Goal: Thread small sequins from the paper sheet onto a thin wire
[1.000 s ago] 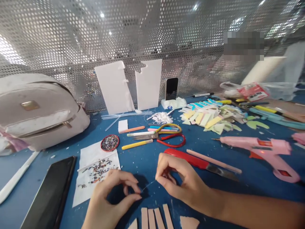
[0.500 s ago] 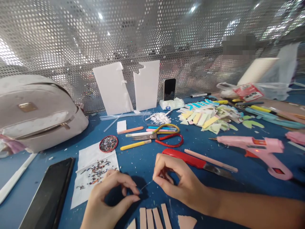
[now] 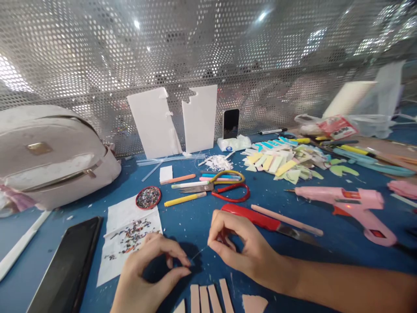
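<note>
A thin, pale, see-through strand [image 3: 198, 253] stretches across the short gap between my hands. My right hand [image 3: 239, 248] pinches one end of it between thumb and forefinger, the other fingers curled in. At the strand's lower end, the thumb and fingertips of my left hand [image 3: 151, 271] come close together and appear to hold it. Left of that hand lies a white paper sheet [image 3: 112, 217] scattered with small dark and coloured bits [image 3: 133, 234]. A red round lid [image 3: 148, 198] full of similar bits sits on its top edge. Flat pinkish strips [image 3: 204, 299] lie below my hands.
Beyond my right hand lie a red-handled knife [image 3: 250, 216], scissors [image 3: 233, 198] and several markers [image 3: 185, 199]. A pink glue gun [image 3: 345, 200] is on the right, a phone [image 3: 67, 265] and a backpack [image 3: 58, 152] on the left. Paper scraps [image 3: 283, 158] pile up behind.
Both hands keep the same pinching pose, with the strand still between them. The view has shifted very slightly; nothing else visibly moves.
</note>
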Action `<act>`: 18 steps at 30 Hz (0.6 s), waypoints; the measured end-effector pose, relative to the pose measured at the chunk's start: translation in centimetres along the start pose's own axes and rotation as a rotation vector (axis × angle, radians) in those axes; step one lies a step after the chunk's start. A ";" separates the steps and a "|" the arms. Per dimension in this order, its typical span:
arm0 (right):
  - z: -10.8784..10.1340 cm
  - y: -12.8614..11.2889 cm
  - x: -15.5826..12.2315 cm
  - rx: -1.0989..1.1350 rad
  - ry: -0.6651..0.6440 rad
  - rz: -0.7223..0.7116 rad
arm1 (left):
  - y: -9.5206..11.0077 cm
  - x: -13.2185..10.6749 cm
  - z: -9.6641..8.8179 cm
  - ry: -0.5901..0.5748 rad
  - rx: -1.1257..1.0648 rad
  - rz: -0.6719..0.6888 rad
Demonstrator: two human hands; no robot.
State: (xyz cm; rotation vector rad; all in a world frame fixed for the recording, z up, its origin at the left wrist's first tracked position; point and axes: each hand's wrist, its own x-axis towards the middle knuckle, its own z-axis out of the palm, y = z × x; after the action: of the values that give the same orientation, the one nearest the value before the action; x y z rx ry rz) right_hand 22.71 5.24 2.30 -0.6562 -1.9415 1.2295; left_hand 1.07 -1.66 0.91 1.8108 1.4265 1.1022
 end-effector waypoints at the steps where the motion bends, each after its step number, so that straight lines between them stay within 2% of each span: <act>1: 0.0 0.0 0.0 0.000 0.000 0.002 | 0.0 0.0 0.0 -0.003 -0.001 0.003; 18: 0.0 0.3 -0.1 0.008 0.010 -0.004 | -0.5 0.0 -0.2 -0.039 0.028 0.061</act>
State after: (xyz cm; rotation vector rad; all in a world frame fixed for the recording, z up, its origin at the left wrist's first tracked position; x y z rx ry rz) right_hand 22.80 5.25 2.00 -0.6527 -1.9281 1.2287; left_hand 0.64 -1.50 0.56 1.8965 1.3791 1.0763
